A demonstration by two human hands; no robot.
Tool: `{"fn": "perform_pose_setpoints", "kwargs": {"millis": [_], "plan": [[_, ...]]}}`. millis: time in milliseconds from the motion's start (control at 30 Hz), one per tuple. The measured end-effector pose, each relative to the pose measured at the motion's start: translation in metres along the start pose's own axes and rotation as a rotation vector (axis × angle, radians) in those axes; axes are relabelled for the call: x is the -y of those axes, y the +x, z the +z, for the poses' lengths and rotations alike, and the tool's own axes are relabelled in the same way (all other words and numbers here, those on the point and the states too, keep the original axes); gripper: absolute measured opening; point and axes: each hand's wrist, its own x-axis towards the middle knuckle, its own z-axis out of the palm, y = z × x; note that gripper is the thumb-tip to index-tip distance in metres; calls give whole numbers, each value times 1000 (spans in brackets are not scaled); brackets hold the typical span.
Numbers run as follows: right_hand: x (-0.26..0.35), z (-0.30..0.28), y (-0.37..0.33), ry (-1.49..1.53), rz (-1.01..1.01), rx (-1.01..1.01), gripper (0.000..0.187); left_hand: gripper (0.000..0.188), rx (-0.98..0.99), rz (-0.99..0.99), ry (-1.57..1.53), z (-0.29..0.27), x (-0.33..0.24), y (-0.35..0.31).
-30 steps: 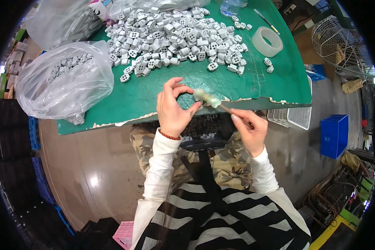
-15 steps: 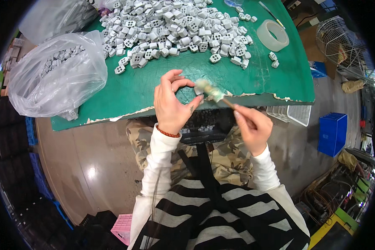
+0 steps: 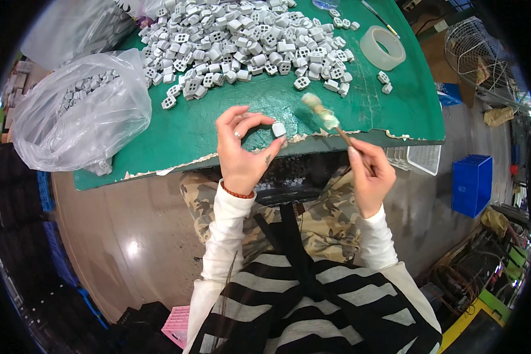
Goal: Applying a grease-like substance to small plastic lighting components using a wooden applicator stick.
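Note:
Between thumb and forefinger, my left hand (image 3: 242,144) pinches a small light-grey plastic part (image 3: 278,129) above the table's near edge. My right hand (image 3: 371,177) grips the thin wooden handle of a swab stick (image 3: 321,112). Its far end is wrapped in a pale, whitish-green wad, which points up and left, apart from the grey part. Beyond both hands, a big heap of similar grey parts (image 3: 248,44) lies on the green table top (image 3: 218,121); some show square holes in their faces.
A clear plastic bag (image 3: 82,118) holding grey parts sits at the table's left. A roll of clear tape (image 3: 369,50) and a pen (image 3: 379,16) lie at the right. Under the edge, a black bin (image 3: 292,183) rests near my lap. A blue crate (image 3: 472,186) stands on the floor.
The swab has moved right and up, away from the grey part it was against. My right hand has shifted slightly right. My left hand keeps its pinch almost in place.

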Motion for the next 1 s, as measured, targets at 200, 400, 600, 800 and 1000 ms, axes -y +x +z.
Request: {"fn": "perform_pose_setpoints", "kwargs": {"millis": [200, 400, 600, 800, 1000], "plan": [[15, -14, -9, 30, -297, 86, 20, 84, -80, -189, -797, -7, -12, -13], [21, -10, 0, -49, -341, 139, 26, 86, -24, -222, -1018, -14, -13, -19], [26, -7, -5, 94, -599, 315, 27, 88, -9, -356, -1453, -10, -18, -19], [33, -6, -9, 67, -656, 269, 28, 88, 7, -375, -1350, -7, -23, -24], [24, -21, -8, -57, -455, 72, 25, 81, 24, -43, -500, -13, -38, -14]]}}
